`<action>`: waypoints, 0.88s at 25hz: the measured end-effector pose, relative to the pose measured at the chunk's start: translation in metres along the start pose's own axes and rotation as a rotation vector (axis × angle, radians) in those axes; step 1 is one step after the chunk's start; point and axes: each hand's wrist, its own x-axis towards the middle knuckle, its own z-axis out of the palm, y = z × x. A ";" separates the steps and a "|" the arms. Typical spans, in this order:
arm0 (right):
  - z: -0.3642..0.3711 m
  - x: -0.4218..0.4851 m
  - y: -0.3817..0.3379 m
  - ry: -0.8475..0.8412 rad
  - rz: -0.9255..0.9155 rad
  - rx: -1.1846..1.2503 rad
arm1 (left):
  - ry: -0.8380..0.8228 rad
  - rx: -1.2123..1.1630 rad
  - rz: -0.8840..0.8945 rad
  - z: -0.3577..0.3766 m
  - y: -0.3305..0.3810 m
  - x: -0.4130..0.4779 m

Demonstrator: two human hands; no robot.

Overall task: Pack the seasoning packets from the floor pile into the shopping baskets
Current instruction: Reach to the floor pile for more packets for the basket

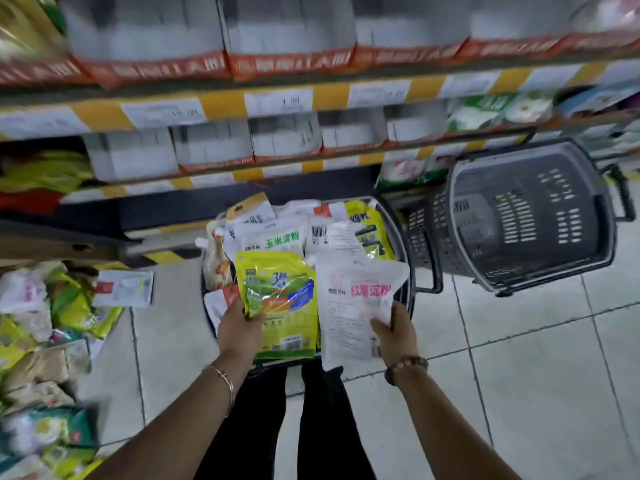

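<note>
The left hand [239, 327] pinches a yellow-green spouted plastic pouch [287, 306] and the right hand [394, 334] curls round a white plastic packet with pink lettering [353, 306], both over the dark plastic shopping basket [401, 237], which is already so heaped these 2 could easily slide off onto the white floor tiles [519, 358].

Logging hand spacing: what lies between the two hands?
Head view: the yellow-green pouch the left hand grips and the white packet the right hand grips.

A dark plastic basket [399, 233] is set beyond the left hand [240, 329], a grey slotted plastic basket [533, 216] right of the right hand [394, 336].
</note>
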 end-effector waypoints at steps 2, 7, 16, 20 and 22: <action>0.012 0.028 0.015 -0.017 0.001 0.009 | 0.040 -0.036 -0.040 0.021 -0.012 0.017; 0.043 0.076 0.044 0.155 0.032 0.082 | 0.200 -0.167 -0.104 0.056 -0.036 0.040; 0.080 0.085 0.065 0.177 -0.345 -0.613 | 0.102 0.265 0.235 0.094 -0.031 0.036; 0.068 0.122 0.058 0.183 -0.306 -0.626 | 0.124 0.255 0.158 0.098 -0.014 0.056; 0.067 0.135 0.050 0.231 -0.252 -0.572 | 0.157 0.257 0.140 0.097 -0.011 0.062</action>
